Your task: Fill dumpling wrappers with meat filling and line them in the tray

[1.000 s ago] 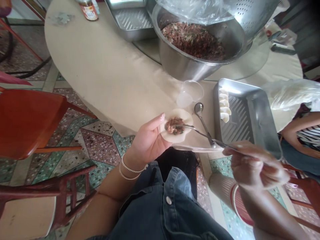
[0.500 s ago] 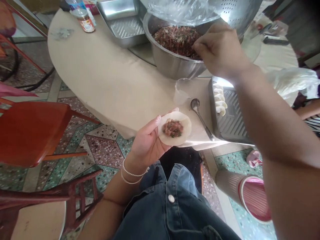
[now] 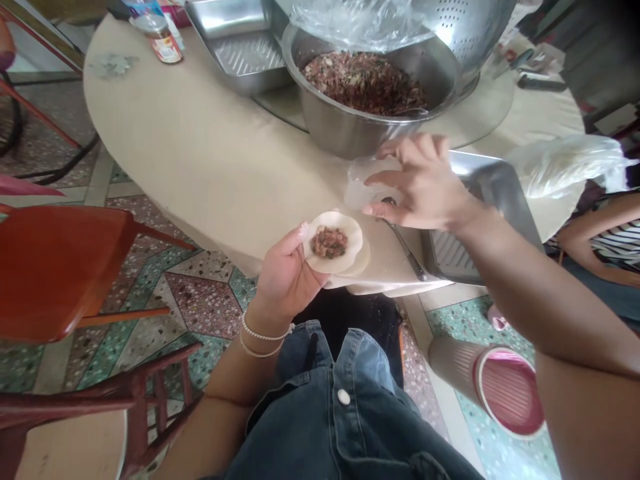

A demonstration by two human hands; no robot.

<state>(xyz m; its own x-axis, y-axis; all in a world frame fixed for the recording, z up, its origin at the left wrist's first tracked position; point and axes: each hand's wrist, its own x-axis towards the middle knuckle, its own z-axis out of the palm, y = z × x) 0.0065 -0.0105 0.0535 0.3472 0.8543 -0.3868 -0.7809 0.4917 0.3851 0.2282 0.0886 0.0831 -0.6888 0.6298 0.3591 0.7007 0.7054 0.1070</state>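
My left hand is closed on the edge of a round dumpling wrapper, held flat at the table's near edge. A mound of minced meat filling sits in the wrapper's middle. Fingers spread and curved, my right hand hovers over a clear plastic cup and holds nothing that I can see. It partly hides the cup, a spoon and a metal tray. Behind it stands a steel bowl of minced meat, with something thin and shiny at its near rim.
An empty steel pan, a jar and a colander stand farther back. A plastic bag lies right of the tray. Another person's arm shows at right. Below are a bin and a red chair.
My right hand has left the meat bowl and come down toward me, its fingers opening from a pinch. The left hand with the filled wrapper has shifted slightly left and up.
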